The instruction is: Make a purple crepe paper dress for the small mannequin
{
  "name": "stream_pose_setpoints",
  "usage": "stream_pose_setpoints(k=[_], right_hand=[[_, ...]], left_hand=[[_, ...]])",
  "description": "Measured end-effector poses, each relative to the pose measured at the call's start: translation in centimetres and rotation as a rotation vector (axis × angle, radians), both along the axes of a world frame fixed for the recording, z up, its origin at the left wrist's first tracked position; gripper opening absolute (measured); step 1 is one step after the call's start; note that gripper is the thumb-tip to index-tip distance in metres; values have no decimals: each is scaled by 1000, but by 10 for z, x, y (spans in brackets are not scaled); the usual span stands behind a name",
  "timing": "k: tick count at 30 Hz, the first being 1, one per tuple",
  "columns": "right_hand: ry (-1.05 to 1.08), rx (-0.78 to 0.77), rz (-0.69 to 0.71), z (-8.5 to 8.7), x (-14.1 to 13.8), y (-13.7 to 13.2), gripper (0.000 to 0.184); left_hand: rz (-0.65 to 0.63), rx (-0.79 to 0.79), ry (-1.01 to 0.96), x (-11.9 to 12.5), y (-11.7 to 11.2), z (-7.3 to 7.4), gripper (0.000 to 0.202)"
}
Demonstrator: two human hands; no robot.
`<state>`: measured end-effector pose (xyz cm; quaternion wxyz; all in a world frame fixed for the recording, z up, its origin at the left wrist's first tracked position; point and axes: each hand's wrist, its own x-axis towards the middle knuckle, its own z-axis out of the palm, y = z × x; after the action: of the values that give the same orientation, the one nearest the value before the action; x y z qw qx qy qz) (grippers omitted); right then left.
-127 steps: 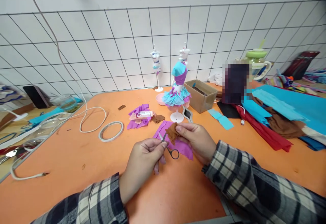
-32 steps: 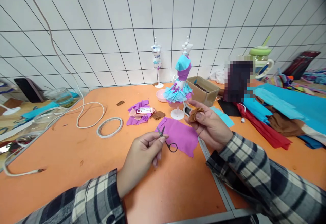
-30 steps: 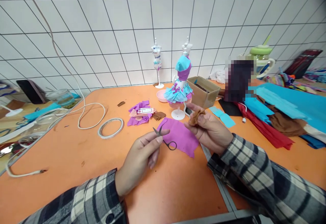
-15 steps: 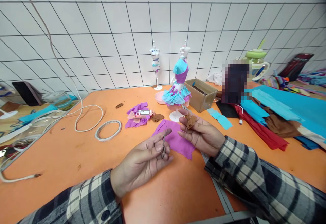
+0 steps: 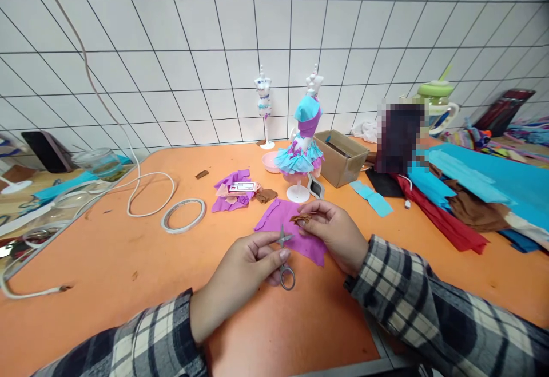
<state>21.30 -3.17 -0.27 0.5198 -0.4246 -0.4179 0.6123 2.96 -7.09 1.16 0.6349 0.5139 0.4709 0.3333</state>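
My left hand (image 5: 253,262) is closed on a small pair of metal scissors (image 5: 287,278); the blades are spread and one finger loop shows below the thumb. In my right hand (image 5: 332,231) a small gathered piece of brown crepe paper (image 5: 301,218) is pinched between thumb and fingers, just to the right of the blades and apart from them. Beneath both hands lies a purple sheet of crepe paper (image 5: 311,249) on the orange table. Behind it stands a mini dress form (image 5: 301,145) wearing a blue and purple paper outfit.
Left of the hands lie a roll of tape (image 5: 165,222) and a white cable (image 5: 150,215). Purple scraps (image 5: 223,202) sit beyond them. A cardboard box (image 5: 343,172), a second dress form (image 5: 263,96) and a pink dish (image 5: 270,163) stand behind. Coloured paper (image 5: 454,239) covers the right side.
My right hand has lowered and turned over, bringing the brown paper close to the scissors. My left hand has turned too, and the scissor blades now show spread apart.
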Motion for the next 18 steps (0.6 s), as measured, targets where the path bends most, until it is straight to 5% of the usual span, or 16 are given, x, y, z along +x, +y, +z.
stream_pose_setpoints(k=[11,18], right_hand=[[58,-35,-90,-8,-18,-11,35],[111,-48,-13,-12,-32,-21,31]], left_hand=[[128,18,-92,2,3,-3,32],[182,-72,-199,6,6,-7,36]])
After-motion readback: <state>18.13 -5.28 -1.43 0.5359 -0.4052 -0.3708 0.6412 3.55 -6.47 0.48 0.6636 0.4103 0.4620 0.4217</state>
